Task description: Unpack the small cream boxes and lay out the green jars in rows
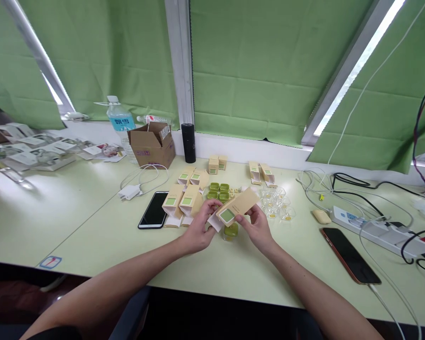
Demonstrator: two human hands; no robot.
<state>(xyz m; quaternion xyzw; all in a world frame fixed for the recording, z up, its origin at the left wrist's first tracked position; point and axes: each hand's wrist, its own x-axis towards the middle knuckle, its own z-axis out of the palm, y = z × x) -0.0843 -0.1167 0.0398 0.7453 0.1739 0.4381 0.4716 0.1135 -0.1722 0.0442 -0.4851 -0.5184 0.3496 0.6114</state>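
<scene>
Between my two hands is a small kraft cardboard box (241, 202) with a green square on its face, held tilted above the table. My left hand (200, 230) grips its open flap end. My right hand (258, 228) grips its other side, thumb on the face. Just below the box stands a small glass jar with green in it (231, 230). Behind my hands, several green square cups (214, 187) are grouped together. To the left stand several similar boxes (190, 200), flaps open at the front. Several clear glass pieces (275, 203) lie to the right.
A phone (153, 210) lies left of the boxes, another phone (350, 255) at the right. A power strip (371, 231) with tangled cables is on the right. Behind are a brown carton (152, 146), a black bottle (189, 143), a water bottle (120, 118) and more kraft boxes (260, 174).
</scene>
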